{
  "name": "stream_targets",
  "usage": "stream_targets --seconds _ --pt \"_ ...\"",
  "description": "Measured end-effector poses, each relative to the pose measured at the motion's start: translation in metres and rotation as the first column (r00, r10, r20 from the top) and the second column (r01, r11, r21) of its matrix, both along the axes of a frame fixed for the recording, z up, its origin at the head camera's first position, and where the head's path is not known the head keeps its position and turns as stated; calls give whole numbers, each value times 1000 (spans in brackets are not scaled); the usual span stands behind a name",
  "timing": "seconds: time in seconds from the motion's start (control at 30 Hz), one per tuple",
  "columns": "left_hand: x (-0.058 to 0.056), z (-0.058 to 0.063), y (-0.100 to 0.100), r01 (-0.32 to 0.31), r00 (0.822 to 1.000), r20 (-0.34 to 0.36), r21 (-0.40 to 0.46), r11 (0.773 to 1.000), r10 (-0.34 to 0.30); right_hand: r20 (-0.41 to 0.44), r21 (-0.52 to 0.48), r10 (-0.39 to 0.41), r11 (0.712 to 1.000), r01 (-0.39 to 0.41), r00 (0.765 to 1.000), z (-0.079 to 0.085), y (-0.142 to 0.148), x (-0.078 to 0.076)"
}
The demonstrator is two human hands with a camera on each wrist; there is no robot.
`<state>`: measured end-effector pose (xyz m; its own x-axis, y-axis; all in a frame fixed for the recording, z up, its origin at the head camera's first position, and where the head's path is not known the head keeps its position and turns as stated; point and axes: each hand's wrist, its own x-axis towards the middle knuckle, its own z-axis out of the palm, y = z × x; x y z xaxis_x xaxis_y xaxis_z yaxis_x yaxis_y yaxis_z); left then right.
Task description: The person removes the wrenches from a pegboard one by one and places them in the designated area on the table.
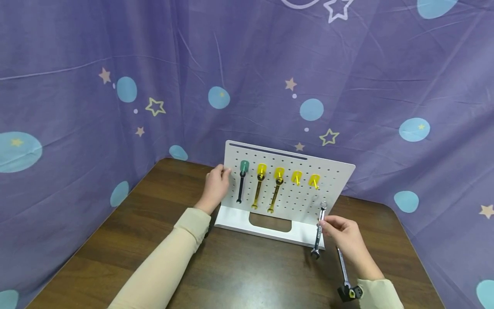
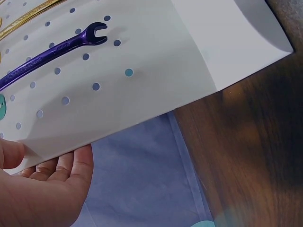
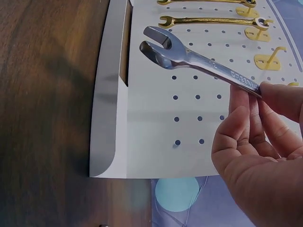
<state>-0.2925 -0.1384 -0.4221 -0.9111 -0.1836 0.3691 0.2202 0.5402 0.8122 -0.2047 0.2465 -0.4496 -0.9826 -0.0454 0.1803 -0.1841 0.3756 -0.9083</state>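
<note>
My right hand (image 1: pixel 344 235) pinches a silver combination wrench (image 1: pixel 319 231) between thumb and fingers, open jaw end down, in front of the board's right side. In the right wrist view the wrench (image 3: pixel 199 60) points its open jaw toward the board's foot. My left hand (image 1: pixel 215 185) grips the left edge of a white pegboard (image 1: pixel 293 206), thumb in front and fingers behind, as the left wrist view shows. On the board a dark purple wrench (image 1: pixel 241 189) hangs from a green hook (image 1: pixel 244 166). Two gold wrenches (image 1: pixel 257 193) hang from yellow hooks.
Two more yellow hooks (image 1: pixel 314 181) on the right of the board carry nothing. A silver wrench-like tool (image 1: pixel 342 267) with a dark end lies by my right wrist. The board stands on a brown wooden table (image 1: pixel 247 274), with a purple curtain (image 1: pixel 262 64) behind it.
</note>
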Motion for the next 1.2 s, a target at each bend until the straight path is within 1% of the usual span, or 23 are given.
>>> stream_targets --seconds 0.2,0.43,0.67,0.77,0.9,0.97,1.2 --pt "0 0 0 -1 1000 -6 4 1000 1 0 0 -8 1000 8 1000 -2 3 -1" --pt "1 2 -1 2 1000 1 15 1000 -2 1 22 -15 1000 15 1000 -4 9 0" --pt "0 0 -1 3 1000 10 15 1000 -3 15 44 -37 998 36 999 -8 14 1" --pt "0 -1 -2 4 1000 19 17 1000 -4 26 34 -40 999 40 999 -5 13 4" --pt "0 -1 -2 2 1000 13 14 1000 -2 26 36 -50 998 49 998 -7 15 5" --pt "0 -1 -1 1 1000 11 14 1000 -1 22 44 -58 997 57 998 -12 19 3" --pt "-1 -1 0 9 1000 -1 6 1000 -9 47 71 -88 994 85 995 -14 24 4"
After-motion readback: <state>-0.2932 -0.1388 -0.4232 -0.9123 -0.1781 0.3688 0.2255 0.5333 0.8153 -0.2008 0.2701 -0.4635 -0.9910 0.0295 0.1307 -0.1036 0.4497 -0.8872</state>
